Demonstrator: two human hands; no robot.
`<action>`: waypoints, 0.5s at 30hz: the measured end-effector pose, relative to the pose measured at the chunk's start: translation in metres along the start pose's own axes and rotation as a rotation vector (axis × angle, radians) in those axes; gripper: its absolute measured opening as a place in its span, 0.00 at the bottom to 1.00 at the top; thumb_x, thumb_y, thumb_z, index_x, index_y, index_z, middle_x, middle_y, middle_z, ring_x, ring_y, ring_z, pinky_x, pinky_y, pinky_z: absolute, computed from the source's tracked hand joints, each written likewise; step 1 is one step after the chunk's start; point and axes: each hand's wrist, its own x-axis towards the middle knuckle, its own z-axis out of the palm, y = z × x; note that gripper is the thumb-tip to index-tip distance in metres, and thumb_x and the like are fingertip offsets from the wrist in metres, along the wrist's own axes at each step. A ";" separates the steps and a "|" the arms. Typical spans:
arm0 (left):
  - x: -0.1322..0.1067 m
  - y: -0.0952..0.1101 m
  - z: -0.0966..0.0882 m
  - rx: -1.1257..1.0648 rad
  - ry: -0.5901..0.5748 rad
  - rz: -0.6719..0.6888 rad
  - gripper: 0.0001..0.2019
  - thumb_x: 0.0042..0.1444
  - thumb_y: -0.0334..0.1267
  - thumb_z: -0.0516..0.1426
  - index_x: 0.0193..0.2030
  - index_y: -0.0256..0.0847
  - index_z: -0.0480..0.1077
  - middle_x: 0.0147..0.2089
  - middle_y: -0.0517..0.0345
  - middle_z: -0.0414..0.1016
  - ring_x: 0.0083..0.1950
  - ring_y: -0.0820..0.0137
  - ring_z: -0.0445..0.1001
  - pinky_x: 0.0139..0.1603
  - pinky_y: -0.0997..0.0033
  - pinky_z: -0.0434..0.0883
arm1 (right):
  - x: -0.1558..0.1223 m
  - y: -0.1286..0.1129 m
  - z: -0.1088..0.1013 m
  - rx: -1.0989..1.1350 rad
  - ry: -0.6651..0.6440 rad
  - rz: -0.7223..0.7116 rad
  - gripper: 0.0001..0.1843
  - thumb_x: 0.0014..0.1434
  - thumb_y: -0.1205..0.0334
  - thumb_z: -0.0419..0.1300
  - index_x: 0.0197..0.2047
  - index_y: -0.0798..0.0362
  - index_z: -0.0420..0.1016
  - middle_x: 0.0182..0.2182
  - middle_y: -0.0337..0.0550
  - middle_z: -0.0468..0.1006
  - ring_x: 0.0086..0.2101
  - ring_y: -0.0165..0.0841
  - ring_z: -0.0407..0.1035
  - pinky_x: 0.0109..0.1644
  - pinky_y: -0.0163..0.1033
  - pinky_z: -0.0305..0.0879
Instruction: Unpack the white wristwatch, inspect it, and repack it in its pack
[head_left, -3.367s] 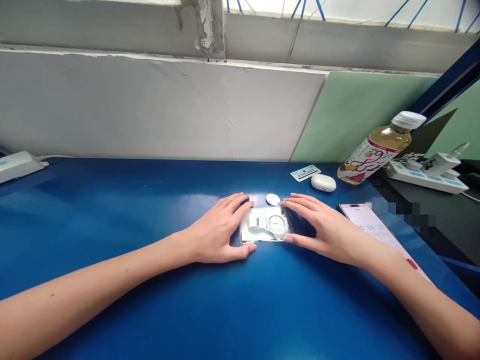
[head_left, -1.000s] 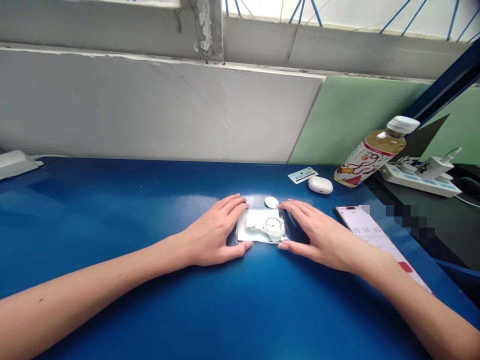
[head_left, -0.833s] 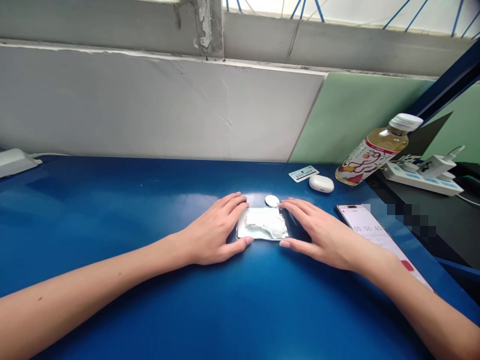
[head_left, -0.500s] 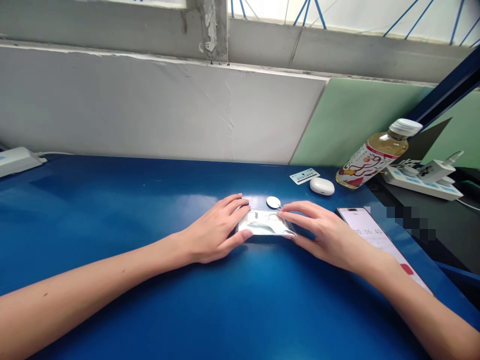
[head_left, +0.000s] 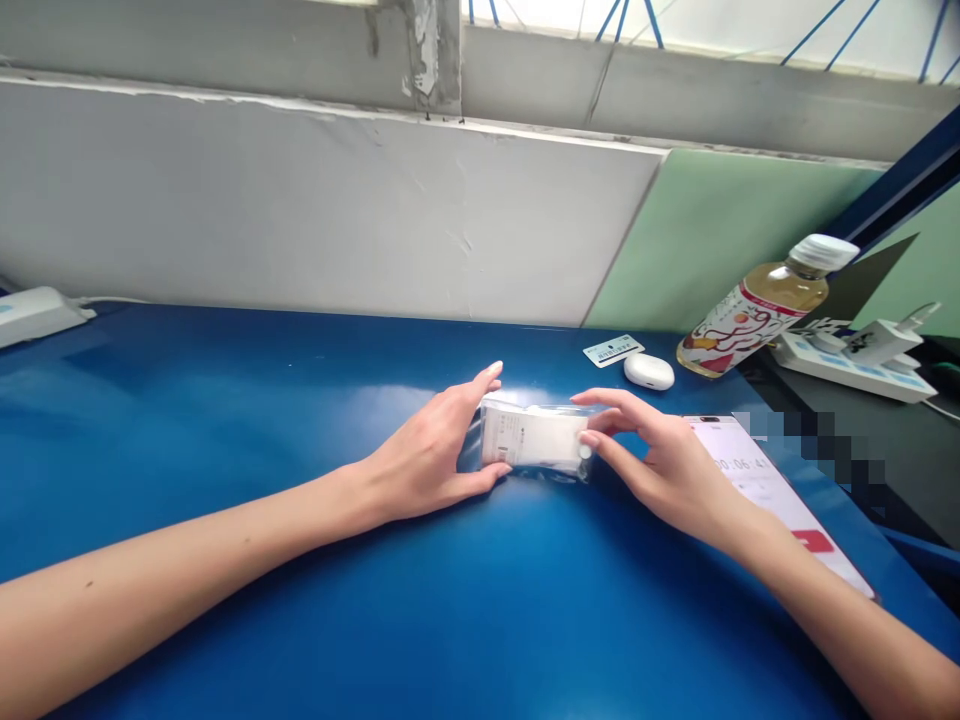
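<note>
A clear plastic packet [head_left: 536,440] with a white, printed insert is between my two hands on the blue table. Its printed face is toward me, with lines of small text at the left. My left hand [head_left: 431,450] is around the left end, thumb at the near corner and index finger raised; its other fingers are partly hidden behind the packet. My right hand [head_left: 660,455] grips the right end, thumb on the front and fingers at the far edge. Beside the right thumb tip shows a small round white disc [head_left: 585,452].
Beyond my right hand are a card [head_left: 613,350], a white earbud case [head_left: 649,371] and a drink bottle [head_left: 757,310]. A phone [head_left: 780,500] showing a timer lies beside my right wrist. Power strips [head_left: 855,365] sit at the right and far left. A wall backs the table [head_left: 300,390].
The packet has turned over and now shows its printed face. My left index finger has lifted, and my right thumb has come up onto the packet's front.
</note>
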 end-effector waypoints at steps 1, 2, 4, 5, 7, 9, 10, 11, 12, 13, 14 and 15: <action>0.000 0.000 0.000 0.012 -0.009 0.007 0.44 0.58 0.42 0.62 0.74 0.42 0.40 0.67 0.39 0.62 0.66 0.54 0.65 0.64 0.50 0.67 | 0.000 0.000 0.001 -0.006 -0.017 0.004 0.16 0.68 0.56 0.55 0.57 0.46 0.67 0.35 0.38 0.82 0.34 0.33 0.77 0.39 0.37 0.73; 0.000 0.000 0.000 0.026 -0.022 0.014 0.41 0.58 0.41 0.62 0.72 0.41 0.44 0.67 0.40 0.62 0.67 0.54 0.64 0.65 0.51 0.67 | 0.000 0.001 0.002 -0.028 -0.029 0.001 0.16 0.68 0.56 0.54 0.57 0.47 0.67 0.35 0.39 0.82 0.34 0.34 0.76 0.39 0.38 0.73; 0.001 0.000 -0.001 0.045 -0.052 0.025 0.36 0.57 0.42 0.63 0.69 0.40 0.52 0.67 0.39 0.62 0.67 0.53 0.64 0.65 0.52 0.67 | 0.001 0.003 0.003 -0.125 -0.033 -0.034 0.16 0.68 0.56 0.54 0.57 0.49 0.68 0.38 0.42 0.81 0.37 0.36 0.77 0.43 0.41 0.74; 0.002 0.001 -0.002 0.048 -0.062 0.029 0.35 0.56 0.43 0.63 0.67 0.38 0.55 0.66 0.39 0.63 0.67 0.53 0.64 0.65 0.52 0.67 | 0.001 0.005 0.003 -0.194 -0.027 -0.060 0.16 0.68 0.56 0.53 0.56 0.50 0.69 0.41 0.45 0.81 0.41 0.38 0.76 0.46 0.44 0.74; 0.003 0.001 -0.003 0.052 -0.080 0.039 0.34 0.55 0.46 0.63 0.65 0.36 0.58 0.64 0.37 0.65 0.66 0.51 0.64 0.65 0.49 0.67 | 0.001 0.007 0.002 -0.326 -0.022 -0.117 0.17 0.68 0.56 0.52 0.57 0.52 0.69 0.48 0.51 0.79 0.48 0.42 0.74 0.52 0.50 0.72; 0.004 0.002 -0.004 0.062 -0.102 0.046 0.34 0.54 0.48 0.63 0.63 0.34 0.60 0.63 0.36 0.67 0.67 0.49 0.63 0.65 0.46 0.66 | 0.002 0.009 0.000 -0.409 -0.056 -0.174 0.19 0.69 0.56 0.51 0.59 0.53 0.68 0.56 0.54 0.75 0.54 0.45 0.70 0.57 0.53 0.70; 0.004 0.002 -0.004 0.068 -0.110 0.044 0.34 0.54 0.49 0.63 0.63 0.34 0.61 0.63 0.36 0.67 0.67 0.48 0.62 0.65 0.45 0.66 | 0.002 0.009 -0.002 -0.430 -0.086 -0.202 0.20 0.69 0.56 0.51 0.60 0.53 0.68 0.59 0.56 0.72 0.57 0.46 0.68 0.59 0.54 0.69; 0.005 0.003 -0.004 0.072 -0.119 0.039 0.33 0.54 0.49 0.63 0.63 0.34 0.61 0.63 0.36 0.68 0.67 0.47 0.62 0.65 0.45 0.66 | 0.002 0.009 -0.004 -0.441 -0.118 -0.228 0.21 0.69 0.55 0.52 0.61 0.54 0.67 0.62 0.56 0.69 0.59 0.46 0.66 0.60 0.55 0.68; 0.005 0.003 -0.005 0.072 -0.127 0.034 0.33 0.55 0.49 0.62 0.63 0.34 0.62 0.63 0.36 0.68 0.67 0.47 0.62 0.65 0.44 0.66 | 0.002 0.008 -0.006 -0.447 -0.146 -0.250 0.22 0.68 0.54 0.52 0.62 0.54 0.67 0.64 0.57 0.67 0.62 0.48 0.63 0.61 0.56 0.67; 0.005 0.003 -0.005 0.071 -0.135 0.033 0.32 0.55 0.49 0.62 0.63 0.34 0.62 0.62 0.36 0.68 0.68 0.47 0.61 0.65 0.44 0.65 | 0.001 0.008 -0.007 -0.453 -0.169 -0.264 0.24 0.68 0.53 0.53 0.63 0.54 0.66 0.66 0.57 0.63 0.64 0.49 0.60 0.62 0.58 0.66; 0.006 0.004 -0.005 0.069 -0.146 0.034 0.32 0.55 0.49 0.61 0.62 0.35 0.62 0.62 0.37 0.69 0.68 0.47 0.61 0.65 0.44 0.65 | 0.001 0.007 -0.008 -0.461 -0.190 -0.268 0.25 0.67 0.52 0.54 0.63 0.54 0.65 0.68 0.57 0.60 0.65 0.50 0.57 0.63 0.59 0.65; 0.006 0.004 -0.005 0.067 -0.157 0.038 0.31 0.56 0.49 0.61 0.62 0.35 0.63 0.62 0.38 0.69 0.68 0.46 0.61 0.65 0.43 0.65 | 0.000 0.007 -0.009 -0.470 -0.208 -0.267 0.26 0.67 0.51 0.54 0.64 0.54 0.65 0.69 0.57 0.58 0.66 0.51 0.55 0.63 0.60 0.64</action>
